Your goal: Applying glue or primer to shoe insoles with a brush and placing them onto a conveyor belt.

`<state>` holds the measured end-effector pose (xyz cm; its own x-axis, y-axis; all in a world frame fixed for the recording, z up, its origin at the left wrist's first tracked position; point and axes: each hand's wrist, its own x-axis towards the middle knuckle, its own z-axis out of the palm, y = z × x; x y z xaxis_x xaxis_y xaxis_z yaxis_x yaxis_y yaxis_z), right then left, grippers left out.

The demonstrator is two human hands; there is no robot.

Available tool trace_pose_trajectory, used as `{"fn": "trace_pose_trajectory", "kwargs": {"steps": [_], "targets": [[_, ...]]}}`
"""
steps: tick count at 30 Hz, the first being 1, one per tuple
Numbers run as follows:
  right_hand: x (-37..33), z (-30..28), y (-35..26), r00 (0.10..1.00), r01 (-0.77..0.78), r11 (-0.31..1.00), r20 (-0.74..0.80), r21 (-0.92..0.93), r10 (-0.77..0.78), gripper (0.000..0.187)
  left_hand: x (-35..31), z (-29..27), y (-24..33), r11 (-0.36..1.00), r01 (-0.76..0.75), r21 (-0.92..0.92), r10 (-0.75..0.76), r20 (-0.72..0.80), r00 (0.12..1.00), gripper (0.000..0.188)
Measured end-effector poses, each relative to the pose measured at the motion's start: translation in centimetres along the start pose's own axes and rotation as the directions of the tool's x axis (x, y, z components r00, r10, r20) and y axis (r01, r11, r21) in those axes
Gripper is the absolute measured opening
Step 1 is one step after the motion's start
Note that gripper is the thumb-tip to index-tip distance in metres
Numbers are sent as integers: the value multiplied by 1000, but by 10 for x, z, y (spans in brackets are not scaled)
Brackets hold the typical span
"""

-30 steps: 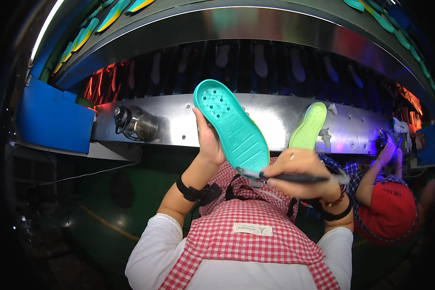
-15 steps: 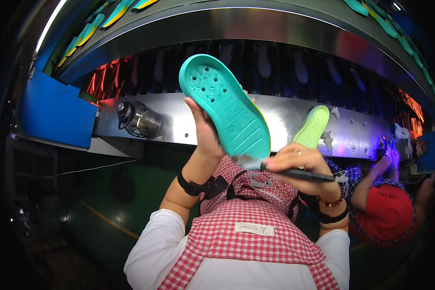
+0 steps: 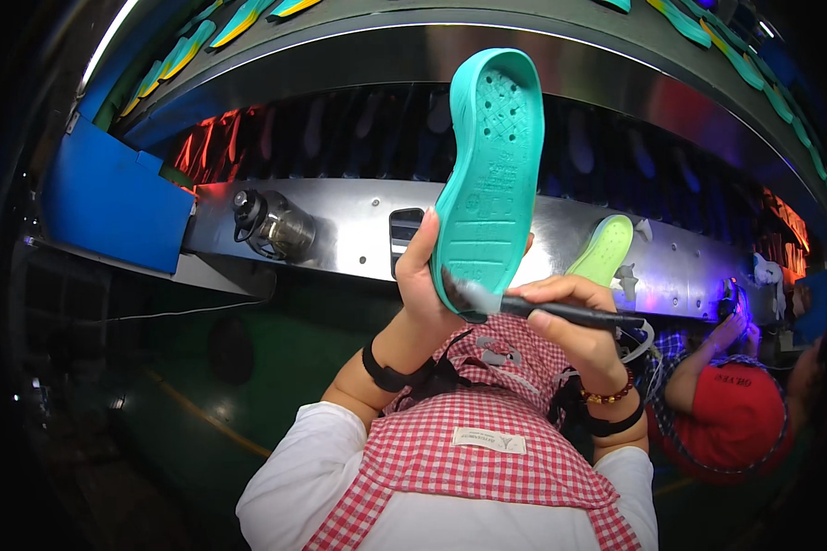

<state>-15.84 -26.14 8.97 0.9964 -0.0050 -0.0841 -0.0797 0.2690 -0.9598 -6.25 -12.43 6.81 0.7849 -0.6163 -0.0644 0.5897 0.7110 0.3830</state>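
Note:
A teal shoe sole (image 3: pixel 492 179) stands nearly upright in front of me, its inner face toward me, with a group of holes at the top end. My left hand (image 3: pixel 423 280) grips its lower left side; the thumb shows along the edge, and most of the fingers are hidden behind. In my right hand (image 3: pixel 583 326) is a brush (image 3: pixel 476 296) with a black handle and pale bristles. Its bristles lie against the bottom end of the sole, close to my left palm.
Beyond my hands runs a metal ledge (image 3: pixel 345 225) bearing a clear bottle (image 3: pixel 285 225) and a lime-green sole (image 3: pixel 606 248). A blue box (image 3: pixel 115 197) stands at left. Several teal-and-yellow soles (image 3: pixel 241 23) lie on the upper belt. A person in a red cap (image 3: pixel 735 413) works at right.
The teal sole has swung more upright and shifted up and to the right. The brush has moved slightly down along its bottom end, nearer my left hand.

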Motion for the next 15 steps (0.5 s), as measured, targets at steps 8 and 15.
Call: {"fn": "trace_pose_trajectory", "kwargs": {"steps": [8, 15], "targets": [[20, -19, -20, 896, 404, 843, 340, -355, -286, 19, 11, -18, 6, 999, -23, 36, 23, 15, 1000, 58], [9, -7, -23, 894, 382, 839, 384, -388, -230, 20, 14, -22, 19, 998, 55, -24, -52, 125, 991, 51]]}}
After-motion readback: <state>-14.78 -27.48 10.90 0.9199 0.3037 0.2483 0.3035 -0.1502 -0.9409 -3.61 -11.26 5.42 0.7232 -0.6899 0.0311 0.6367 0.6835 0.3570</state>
